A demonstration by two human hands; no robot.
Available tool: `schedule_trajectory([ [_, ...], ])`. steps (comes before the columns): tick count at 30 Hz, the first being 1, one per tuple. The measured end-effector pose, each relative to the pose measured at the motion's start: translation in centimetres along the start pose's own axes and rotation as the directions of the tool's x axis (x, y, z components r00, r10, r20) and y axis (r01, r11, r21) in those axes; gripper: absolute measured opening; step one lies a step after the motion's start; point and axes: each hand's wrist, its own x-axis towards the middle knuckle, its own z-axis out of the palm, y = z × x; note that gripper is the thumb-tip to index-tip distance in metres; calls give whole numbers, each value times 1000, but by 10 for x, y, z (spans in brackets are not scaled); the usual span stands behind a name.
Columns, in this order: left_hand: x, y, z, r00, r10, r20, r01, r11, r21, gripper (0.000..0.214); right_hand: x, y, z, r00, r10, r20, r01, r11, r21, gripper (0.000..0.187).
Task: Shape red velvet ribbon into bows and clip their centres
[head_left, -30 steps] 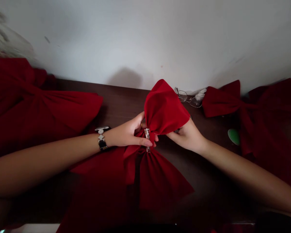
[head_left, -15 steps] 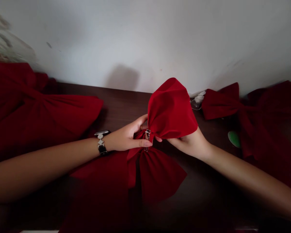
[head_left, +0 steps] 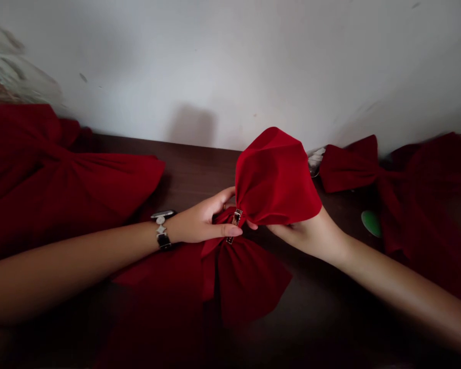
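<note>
A red fabric bow [head_left: 276,174] is held over the dark table, one loop raised and the other hanging down. A metal hair clip [head_left: 236,219] sits across its gathered middle. My left hand [head_left: 205,218] is closed around that middle, its thumb lying over the clip. Behind and under the upper loop is my right hand [head_left: 307,236]; most of its fingers are hidden by the cloth, and it grips the loop.
Large red bows [head_left: 111,171] are piled on the left, and more red bows [head_left: 351,166] lie on the right. A green round object [head_left: 371,223] rests beside the right pile. The pale wall [head_left: 230,61] rises behind the dark tabletop [head_left: 200,164].
The bow's upper loop has shifted slightly right and looks fuller, with my right hand moving along. The metal clip has tilted a little under my left thumb.
</note>
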Motion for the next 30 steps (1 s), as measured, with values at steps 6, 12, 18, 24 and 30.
schedule_trajectory([
  [6, 2, -1, -2, 990, -120, 67, 125, 989, -79, 47, 3, 2, -1, 996, 84, 26, -87, 990, 114, 9],
  [12, 3, -1, -1, 985, -147, 92, 158, 980, -122, 41, 1, 12, 9, 971, 229, 61, -237, 920, 313, 1],
  [18, 5, 2, 0, 987, -93, 133, 114, 981, -159, 40, -3, 16, 12, 981, 181, 62, -191, 954, 232, 3],
  [24, 5, 0, -1, 986, -75, 149, 96, 986, -138, 51, -2, 9, 10, 993, 116, -4, -114, 986, 121, 8],
  [30, 4, -2, -1, 989, -64, 130, 86, 981, -172, 53, -2, 2, 7, 999, 35, -21, -34, 999, 12, 10],
])
